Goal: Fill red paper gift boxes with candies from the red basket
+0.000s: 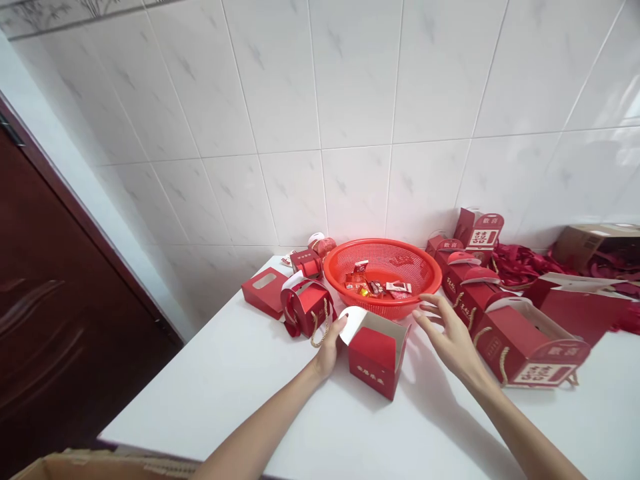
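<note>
A red gift box point(373, 360) with a raised white-lined flap stands on the white table in front of me. My left hand point(329, 348) pinches the left flap of this box between thumb and fingers. To the right of the box, my right hand point(445, 333) is held with its fingers apart and nothing in them. Its fingertips are close to the rim of a red plastic basket point(383, 308); whether they touch it I cannot tell. Several wrapped sweets point(376, 289) lie inside the basket.
Left of the basket are a red box with a rope handle point(306, 310) and a flat red box with a window point(265, 291). Several red boxes point(525, 340) line the right side. Behind them lie dark red ribbons point(525, 265) and a cardboard box point(575, 250). A tiled wall backs the table.
</note>
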The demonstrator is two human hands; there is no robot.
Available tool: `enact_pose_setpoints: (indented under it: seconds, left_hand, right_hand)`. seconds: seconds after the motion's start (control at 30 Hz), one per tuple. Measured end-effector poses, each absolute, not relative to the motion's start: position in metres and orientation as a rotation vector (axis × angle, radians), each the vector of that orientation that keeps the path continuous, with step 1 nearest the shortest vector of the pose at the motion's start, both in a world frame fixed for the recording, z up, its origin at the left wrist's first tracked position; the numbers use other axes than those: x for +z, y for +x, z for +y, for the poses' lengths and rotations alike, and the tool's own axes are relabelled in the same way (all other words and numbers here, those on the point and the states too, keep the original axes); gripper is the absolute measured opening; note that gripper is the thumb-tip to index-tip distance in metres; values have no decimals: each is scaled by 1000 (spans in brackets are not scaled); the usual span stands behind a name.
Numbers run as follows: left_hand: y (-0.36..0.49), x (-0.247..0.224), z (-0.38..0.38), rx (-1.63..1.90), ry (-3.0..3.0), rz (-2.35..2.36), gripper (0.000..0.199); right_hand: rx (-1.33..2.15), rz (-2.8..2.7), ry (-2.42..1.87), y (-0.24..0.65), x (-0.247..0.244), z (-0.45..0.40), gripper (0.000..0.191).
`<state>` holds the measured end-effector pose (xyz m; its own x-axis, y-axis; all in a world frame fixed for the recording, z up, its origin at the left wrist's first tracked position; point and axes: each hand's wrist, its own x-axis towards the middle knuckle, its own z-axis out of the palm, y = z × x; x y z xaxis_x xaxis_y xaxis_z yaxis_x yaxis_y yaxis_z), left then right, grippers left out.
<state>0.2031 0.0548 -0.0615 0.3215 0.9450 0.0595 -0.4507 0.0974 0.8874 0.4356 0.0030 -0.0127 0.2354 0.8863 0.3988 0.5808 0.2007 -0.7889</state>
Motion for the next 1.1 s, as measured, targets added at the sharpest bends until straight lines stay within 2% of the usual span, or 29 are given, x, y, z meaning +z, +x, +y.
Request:
enact_pose_setpoints:
  seconds: [0.27, 0.5, 0.63, 0.8, 0.97, 1.1]
  left_hand:
    - [204, -56, 54, 1125, 967, 627, 55]
    - [203, -61, 57, 1136, 974, 604, 49]
    - [204, -59, 55, 1145, 961, 591, 47]
    - [205, -53, 54, 1122, 973, 606, 47]
    - [205, -52, 54, 1209, 1058, 650, 44]
    - [204, -51, 50, 1193, 1049, 700, 43]
  right_hand:
    - [285, -1717, -1669, 434, 10, 40, 38]
    - [168, -1882, -1984, 418, 35, 48, 46]
    - [87, -1961, -1998, 404, 60, 39, 54]
    - [65, -2181, -1720, 387, 85, 22, 45]
    - [386, -2663, -961, 381, 91, 3, 27]
    - [440, -2455, -638, 404, 113, -19, 16]
